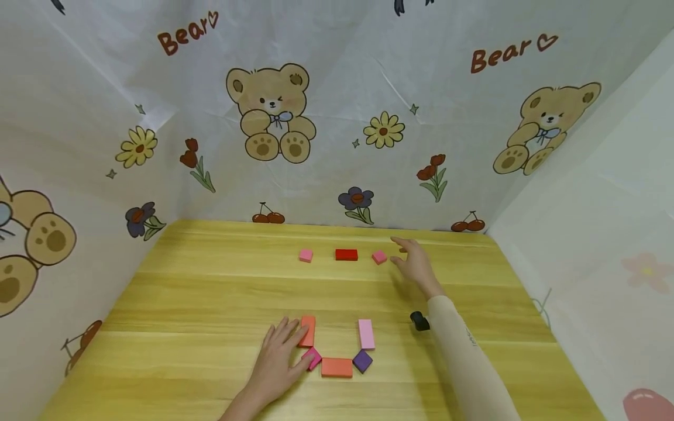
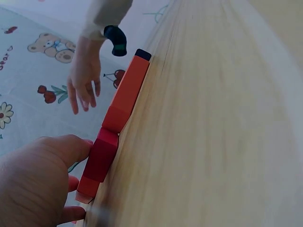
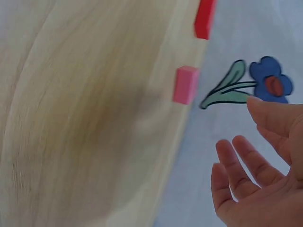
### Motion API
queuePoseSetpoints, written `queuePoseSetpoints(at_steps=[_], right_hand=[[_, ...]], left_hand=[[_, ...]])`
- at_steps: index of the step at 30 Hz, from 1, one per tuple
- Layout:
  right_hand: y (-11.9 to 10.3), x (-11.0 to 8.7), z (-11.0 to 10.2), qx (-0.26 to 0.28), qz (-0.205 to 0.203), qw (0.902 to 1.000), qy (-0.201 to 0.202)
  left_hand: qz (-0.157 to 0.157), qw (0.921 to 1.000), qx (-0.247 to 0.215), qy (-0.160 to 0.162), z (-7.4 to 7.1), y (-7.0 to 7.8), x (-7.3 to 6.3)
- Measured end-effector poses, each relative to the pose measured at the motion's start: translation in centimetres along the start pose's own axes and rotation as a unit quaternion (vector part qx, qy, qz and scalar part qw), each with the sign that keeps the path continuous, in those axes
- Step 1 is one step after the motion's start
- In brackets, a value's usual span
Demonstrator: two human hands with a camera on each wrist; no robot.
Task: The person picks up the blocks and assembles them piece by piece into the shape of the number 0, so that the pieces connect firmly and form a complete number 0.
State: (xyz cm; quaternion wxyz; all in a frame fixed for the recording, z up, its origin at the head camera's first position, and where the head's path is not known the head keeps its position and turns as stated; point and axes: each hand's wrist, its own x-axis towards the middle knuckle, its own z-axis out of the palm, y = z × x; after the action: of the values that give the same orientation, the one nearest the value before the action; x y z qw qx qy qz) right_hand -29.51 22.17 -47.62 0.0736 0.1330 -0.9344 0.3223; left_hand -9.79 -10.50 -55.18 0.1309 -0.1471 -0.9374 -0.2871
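Note:
My left hand [image 1: 276,361] lies at the left side of a U-shaped row of blocks, fingers spread. Its fingertips touch the upright orange block [image 1: 308,331], and the thumb rests at the magenta cube [image 2: 101,156]. Another orange block [image 1: 337,368] forms the bottom of the U, with a purple cube [image 1: 362,361] at its right corner and a light pink block [image 1: 366,334] above that. Toward the back, my right hand [image 1: 417,266] hovers with fingers apart, holding nothing. Just left of its fingertips sits a pink cube [image 1: 379,257].
A red block [image 1: 346,255] and another pink cube [image 1: 306,255] stand in line near the back of the wooden table [image 1: 210,292]. Behind the table hangs a bear-print cloth [image 1: 326,175]. A black band [image 1: 419,321] shows beside the right sleeve [image 1: 468,356].

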Motion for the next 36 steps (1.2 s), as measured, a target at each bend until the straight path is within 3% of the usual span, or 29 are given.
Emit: queuePoseSetpoints(at_steps=[7, 14, 22, 36], right_hand=[[1.5, 1.9, 1.4, 0.056, 0.042, 0.9941, -0.083], [1.5, 2.7, 2.9, 0.067, 0.047, 0.9902, -0.113], [1.7, 2.7, 3.7, 0.042, 0.038, 0.9924, -0.11], [2.2, 2.4, 4.2, 0.038, 0.088, 0.9924, -0.078]], left_hand=[[-0.003, 1.0, -0.001, -0.006, 0.0, 0.0, -0.1], [-0.002, 1.0, -0.002, 0.003, 0.1, -0.1, -0.3], [0.004, 1.0, -0.001, 0.004, 0.0, 0.0, -0.1], [0.004, 1.0, 0.0, 0.007, 0.1, 0.0, -0.1]])
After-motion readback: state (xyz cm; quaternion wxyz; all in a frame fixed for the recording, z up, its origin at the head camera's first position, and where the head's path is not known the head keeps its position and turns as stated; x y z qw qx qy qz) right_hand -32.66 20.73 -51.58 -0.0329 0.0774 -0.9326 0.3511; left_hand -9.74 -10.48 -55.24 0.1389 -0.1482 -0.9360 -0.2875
